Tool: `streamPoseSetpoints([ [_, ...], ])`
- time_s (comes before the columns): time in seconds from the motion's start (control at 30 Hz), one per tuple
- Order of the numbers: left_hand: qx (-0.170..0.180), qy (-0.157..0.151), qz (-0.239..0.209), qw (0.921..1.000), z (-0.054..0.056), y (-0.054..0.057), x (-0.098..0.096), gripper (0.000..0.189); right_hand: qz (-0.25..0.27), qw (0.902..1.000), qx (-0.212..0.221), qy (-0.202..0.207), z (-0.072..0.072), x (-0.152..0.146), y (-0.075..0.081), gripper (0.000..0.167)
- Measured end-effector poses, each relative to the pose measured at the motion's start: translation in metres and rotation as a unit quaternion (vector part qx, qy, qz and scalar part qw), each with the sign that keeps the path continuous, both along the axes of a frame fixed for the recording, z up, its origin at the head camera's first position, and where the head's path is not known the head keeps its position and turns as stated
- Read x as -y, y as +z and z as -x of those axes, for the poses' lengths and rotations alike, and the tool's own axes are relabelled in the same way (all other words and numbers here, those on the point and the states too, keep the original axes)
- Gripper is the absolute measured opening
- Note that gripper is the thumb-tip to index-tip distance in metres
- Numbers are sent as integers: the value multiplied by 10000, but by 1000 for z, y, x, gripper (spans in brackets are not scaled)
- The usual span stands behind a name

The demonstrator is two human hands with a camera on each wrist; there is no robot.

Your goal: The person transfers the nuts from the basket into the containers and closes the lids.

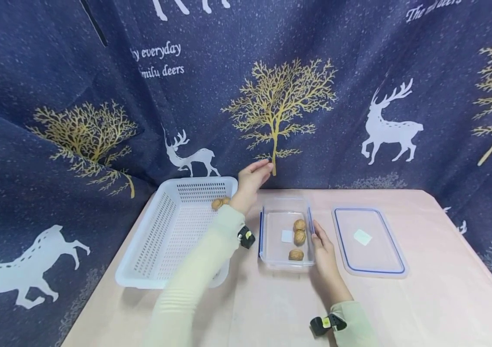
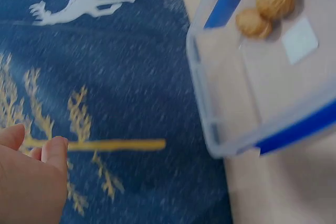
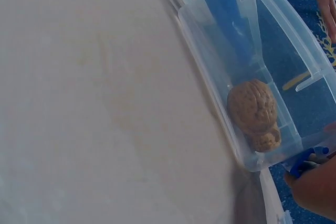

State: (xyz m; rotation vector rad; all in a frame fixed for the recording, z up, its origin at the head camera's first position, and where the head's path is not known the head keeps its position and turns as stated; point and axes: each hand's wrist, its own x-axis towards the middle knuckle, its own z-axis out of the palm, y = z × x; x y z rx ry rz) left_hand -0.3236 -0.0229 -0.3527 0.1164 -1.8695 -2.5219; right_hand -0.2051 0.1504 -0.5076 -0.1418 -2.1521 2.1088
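Note:
A clear plastic food box (image 1: pixel 273 256) with blue side latches stands in the middle of the table. It has three walnuts (image 1: pixel 299 237) inside, along its right side, and a pale paper square (image 1: pixel 286 236) at its bottom. My right hand (image 1: pixel 325 253) grips the box's right wall, fingers by the blue latch (image 3: pixel 302 162). Raised behind the basket's right rim and the box's far left corner is my left hand (image 1: pixel 252 183). Its thumb and fingers (image 2: pixel 55 153) are loosely bent with a gap between them, and nothing shows in it.
A white perforated basket (image 1: pixel 141 241) stands on the left with walnuts (image 1: pixel 217 204) near its far right corner, partly behind the left sleeve. To the right lies the blue-sealed lid (image 1: pixel 371 258) with a paper square (image 1: pixel 362 236). A dark printed curtain (image 1: pixel 315 168) hangs behind the table.

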Motion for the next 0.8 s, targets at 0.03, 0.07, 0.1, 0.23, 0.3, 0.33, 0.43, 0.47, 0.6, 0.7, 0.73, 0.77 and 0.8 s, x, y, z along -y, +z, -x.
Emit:
streamPoseSetpoints([
  [0.03,-12,55,-54,10000,2,2,5,36,-41,10000,-2,-8,0,0,0,48],
  [0.07,-44,108,-114,9999,3,4,10,36,-34,10000,3,-10,0,0,-1,48],
  [0.1,-58,171,-198,9996,5,5,16,37,-25,10000,3,-4,1,0,-1,48],
  [0.23,-145,361,-404,9984,10,9,39,41,-53,10000,12,9,2,0,-1,49],
  [0.3,-164,480,-432,9978,12,10,52,42,-60,10000,2,29,1,-1,-1,49],
  [0.33,-157,532,-410,9976,12,10,58,42,-105,9999,-2,27,1,-1,-1,49],
  [0.43,-135,667,-295,9972,12,9,75,42,-261,9996,-60,26,1,-2,-1,49],
  [0.47,-123,696,-259,9972,11,7,80,43,-318,9995,-66,31,1,-2,-1,48],
  [0.6,-99,847,-93,9963,11,-3,100,43,-255,9996,-61,56,0,-1,-2,49],
  [0.7,-24,1042,43,9945,11,-15,114,43,-58,10000,-3,73,-1,-1,-2,49],
  [0.73,2,1111,77,9938,11,-20,118,42,-65,10000,8,56,-1,-1,-2,49],
  [0.77,28,1165,114,9931,12,-24,122,43,-39,10000,24,50,-1,0,-2,49],
  [0.8,60,1218,137,9924,12,-28,126,43,7,10000,52,52,-1,0,-2,49],
])
